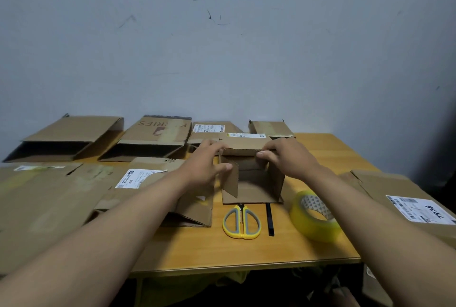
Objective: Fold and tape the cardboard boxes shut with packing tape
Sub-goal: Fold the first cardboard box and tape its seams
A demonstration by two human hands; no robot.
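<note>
A small brown cardboard box [254,178] lies on its side in the middle of the wooden table [246,252], its open end facing me with flaps spread. My left hand [204,163] grips the box's left side and upper left edge. My right hand [286,156] pinches the top flap at the right corner. A roll of clear yellowish packing tape [314,215] leans on the table to the right of the box, under my right forearm. Yellow-and-grey scissors [241,223] lie just in front of the box.
A black pen [269,219] lies beside the scissors. Several flattened cardboard boxes cover the table's left side [49,190] and back row [155,134]. Another flat box with a white label [417,210] sits at the right edge. A wall stands right behind the table.
</note>
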